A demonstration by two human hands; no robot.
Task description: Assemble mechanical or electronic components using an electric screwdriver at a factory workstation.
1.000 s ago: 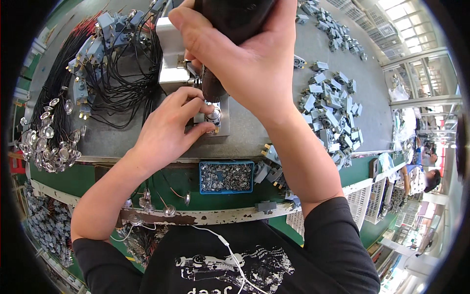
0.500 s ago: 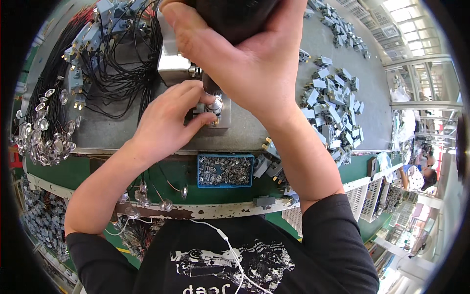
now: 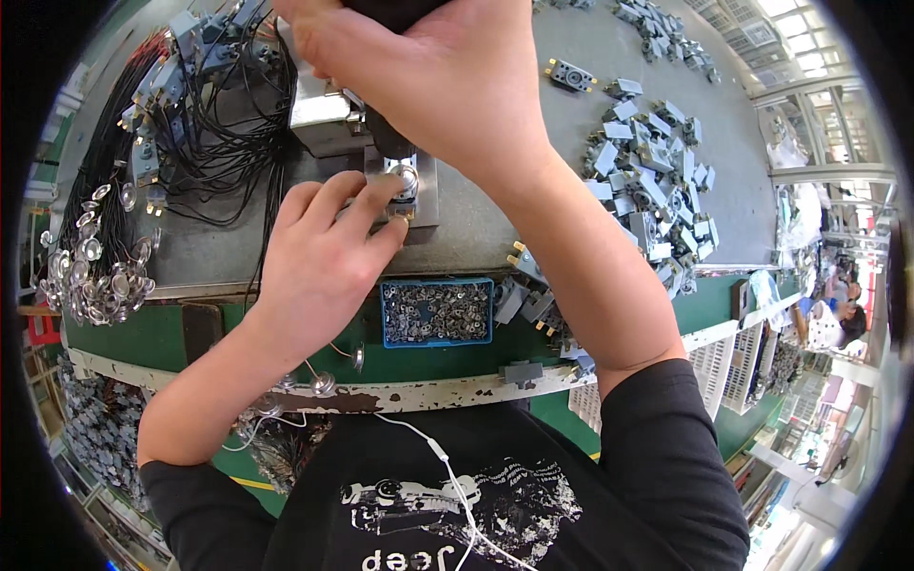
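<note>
1. Wraps right hand [image 3: 447, 81] around black tool [image 3: 390, 138], far centre.
2. With left hand [image 3: 328, 243], pinches small grey part [image 3: 407, 181] between thumb and forefinger on metal plate [image 3: 428, 193], just near-side of tool.
3. Risks nicked left hand from skidding tool, shifted part from loosened pinch.

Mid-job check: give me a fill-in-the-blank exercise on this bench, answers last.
The right hand grips a cylindrical tool coloured ____.
The open rectangular plastic tray of small silvery metal pieces is ____.
Round silvery metal discs cluster at the ____ end of the grey bench.
The hand nearer the tray is the ____ one.

Black; blue; left; left.
</note>
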